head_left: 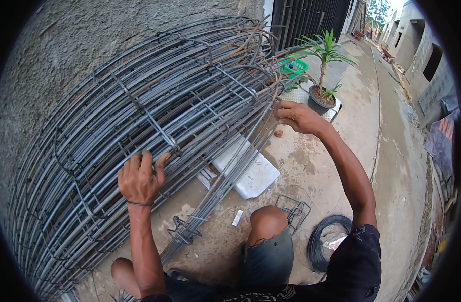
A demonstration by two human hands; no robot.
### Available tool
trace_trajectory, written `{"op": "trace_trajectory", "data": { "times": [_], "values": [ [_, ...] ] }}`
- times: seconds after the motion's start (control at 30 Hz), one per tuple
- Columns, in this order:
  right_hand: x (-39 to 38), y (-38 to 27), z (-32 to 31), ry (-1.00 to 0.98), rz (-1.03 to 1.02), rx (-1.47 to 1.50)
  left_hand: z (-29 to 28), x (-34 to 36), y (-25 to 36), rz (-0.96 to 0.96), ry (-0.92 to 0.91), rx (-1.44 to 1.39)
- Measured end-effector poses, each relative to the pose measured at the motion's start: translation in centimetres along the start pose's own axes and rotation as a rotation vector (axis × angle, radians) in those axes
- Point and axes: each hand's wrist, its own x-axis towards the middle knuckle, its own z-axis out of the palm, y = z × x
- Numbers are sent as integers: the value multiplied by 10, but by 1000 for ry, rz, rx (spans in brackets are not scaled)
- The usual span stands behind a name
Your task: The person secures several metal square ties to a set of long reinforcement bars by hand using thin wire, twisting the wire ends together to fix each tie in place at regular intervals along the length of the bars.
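Observation:
A large stack of steel rebar cages (155, 108), long rods tied with bent square stirrups, leans along the wall on the left. My left hand (141, 177) is closed over a rod on the near side of the stack, with its thumb beside a stirrup corner. At the far right end of the stack, my right hand (300, 117) is closed in a pinch beside the rod ends. Whatever lies between those fingertips is too small to make out. Loose thin rods (225, 183) slant down from there toward my knees, with several stirrups (183, 230) around their lower end.
A white block (255, 176) lies under the rods. Right of my knee are a wire stirrup (294, 211) and a coil of dark wire (316, 249). Beyond my right hand stand a potted plant (322, 100) and a green basket (296, 67). The rough wall (64, 55) borders the left.

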Motion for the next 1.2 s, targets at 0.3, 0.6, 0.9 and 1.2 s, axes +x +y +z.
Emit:
{"op": "trace_trajectory", "data": {
  "times": [0.3, 0.6, 0.9, 1.2],
  "values": [
    [73, 27, -26, 697, 318, 1229, 8, -4, 6, -21, 1, -30],
    [116, 63, -14, 912, 798, 1494, 6, -3, 6, -28, 21, -8],
    [113, 15, -19, 559, 298, 809, 7, -6, 2, -35, 19, -7],
    [90, -2, 8, 662, 272, 123, 5, -4, 1, -30, 40, -27]
  ]
}}
